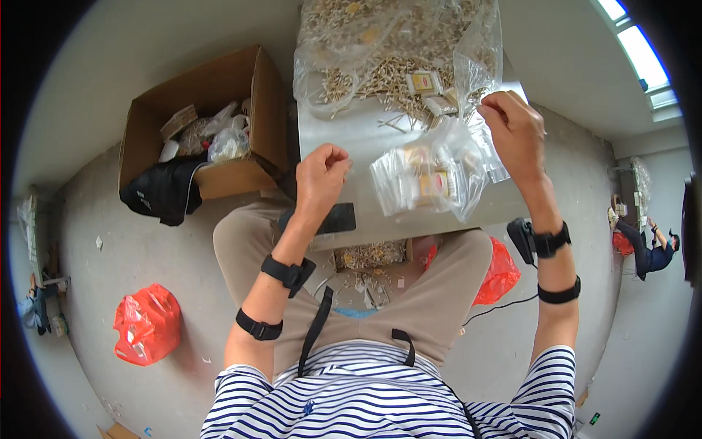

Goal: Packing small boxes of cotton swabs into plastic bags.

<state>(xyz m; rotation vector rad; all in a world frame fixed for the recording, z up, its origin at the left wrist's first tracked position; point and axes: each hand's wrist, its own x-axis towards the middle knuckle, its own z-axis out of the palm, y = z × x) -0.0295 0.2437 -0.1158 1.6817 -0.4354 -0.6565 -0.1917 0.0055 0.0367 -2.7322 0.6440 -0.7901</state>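
At centre frame, the right hand (pixel 515 132) is pinching the top of a clear bag (pixel 431 175) already part-filled with small packets; the left hand (pixel 322 172) is hovering clenched, seemingly empty. A heap of wooden sticks (pixel 380 80) is waiting, unsorted, on the tabletop (pixel 344 135) above.

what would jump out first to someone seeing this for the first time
Most likely the heap of small pale sticks in clear plastic at the far end of the metal table, with the right hand pinching a clear bag of small packets just before it. The left hand hovers loosely closed over the table. On the floor, an open cardboard box sits far left and a red bag near left.
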